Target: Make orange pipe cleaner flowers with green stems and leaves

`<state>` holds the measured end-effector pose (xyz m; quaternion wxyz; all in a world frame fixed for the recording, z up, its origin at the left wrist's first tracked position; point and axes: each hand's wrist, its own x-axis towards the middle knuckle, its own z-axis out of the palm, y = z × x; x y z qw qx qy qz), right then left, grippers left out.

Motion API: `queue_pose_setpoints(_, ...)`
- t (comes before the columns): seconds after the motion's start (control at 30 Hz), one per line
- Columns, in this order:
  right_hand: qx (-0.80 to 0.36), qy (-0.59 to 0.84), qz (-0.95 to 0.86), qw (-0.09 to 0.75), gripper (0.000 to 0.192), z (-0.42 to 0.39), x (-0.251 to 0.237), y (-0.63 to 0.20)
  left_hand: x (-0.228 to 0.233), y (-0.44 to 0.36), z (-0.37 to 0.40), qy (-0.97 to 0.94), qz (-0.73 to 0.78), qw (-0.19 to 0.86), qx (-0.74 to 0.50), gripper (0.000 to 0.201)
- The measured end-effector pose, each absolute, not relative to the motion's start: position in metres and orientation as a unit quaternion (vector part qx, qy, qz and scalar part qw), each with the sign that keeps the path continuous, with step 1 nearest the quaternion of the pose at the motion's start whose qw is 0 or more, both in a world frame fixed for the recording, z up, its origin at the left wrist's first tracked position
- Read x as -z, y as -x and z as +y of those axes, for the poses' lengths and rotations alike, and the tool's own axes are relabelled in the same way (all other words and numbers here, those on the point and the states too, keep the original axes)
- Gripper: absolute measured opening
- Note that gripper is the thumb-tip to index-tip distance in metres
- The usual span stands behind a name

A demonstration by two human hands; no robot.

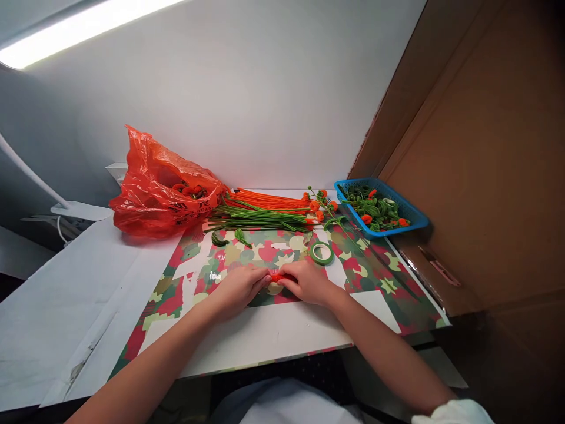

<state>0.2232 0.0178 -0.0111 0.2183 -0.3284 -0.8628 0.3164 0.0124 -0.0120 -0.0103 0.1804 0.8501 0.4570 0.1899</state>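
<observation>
Two hands meet over the patterned mat [375,274], left hand [242,287] and right hand [310,282] pinching a small red-orange piece [276,278] between them; it runs crosswise, neither hand nearer, with green tape [313,254] just beyond the right
</observation>
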Motion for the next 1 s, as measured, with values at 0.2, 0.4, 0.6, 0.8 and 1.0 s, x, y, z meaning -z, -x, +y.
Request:
queue_pose_setpoints(0.2,-0.283,0.321,-0.872,0.237,0.011,0.018,0.017,-0.221,0.008,-0.011,-0.012,-0.842,0.475,0.179,-0.185,0.034)
queue_pose_setpoints(0.4,-0.35,0.327,-0.845,0.237,0.019,0.017,0.007,-0.223,0.013,-0.011,-0.012,-0.883,0.404,0.018,-0.237,0.022)
queue_pose_setpoints(0.6,-0.358,0.348,-0.846,0.189,0.037,0.02,0.008,-0.223,0.012,-0.012,-0.012,-0.89,0.361,-0.097,-0.262,0.029)
queue_pose_setpoints(0.8,-0.311,0.37,-0.852,0.201,0.03,0.018,0.01,-0.22,0.011,-0.013,-0.015,-0.875,0.417,0.018,-0.247,0.032)
queue_pose_setpoints(1.0,-0.293,0.367,-0.851,0.233,0.023,0.014,0.015,-0.217,0.012,-0.011,-0.015,-0.84,0.46,0.18,-0.224,0.03)
